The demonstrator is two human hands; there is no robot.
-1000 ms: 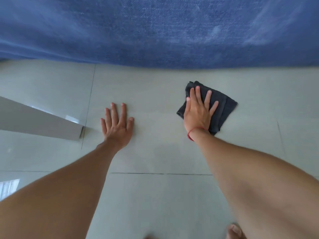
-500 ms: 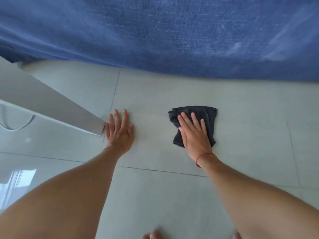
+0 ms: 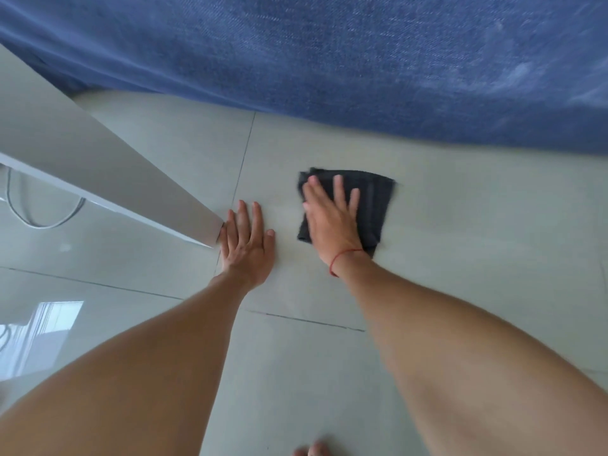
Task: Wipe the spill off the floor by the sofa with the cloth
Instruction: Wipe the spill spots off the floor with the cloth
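A dark grey folded cloth [image 3: 375,205] lies flat on the pale tiled floor [image 3: 460,245], a short way in front of the blue sofa [image 3: 329,60]. My right hand [image 3: 332,222], with a red string at the wrist, presses palm-down on the cloth, fingers spread. My left hand [image 3: 246,238] rests flat on the bare tile just left of the cloth, fingers apart, holding nothing. A faint yellowish smear shows on the tile between the two hands. No clear puddle is visible.
A white furniture panel [image 3: 98,172] slants in from the left, its corner touching my left hand. A grey cable [image 3: 42,222] loops on the floor beyond it. My toes [image 3: 312,450] show at the bottom edge.
My right hand has slid the cloth leftward and nearer, from close to the sofa toward my left hand. The left hand stays planted. The view has shifted, and the white panel looms larger.
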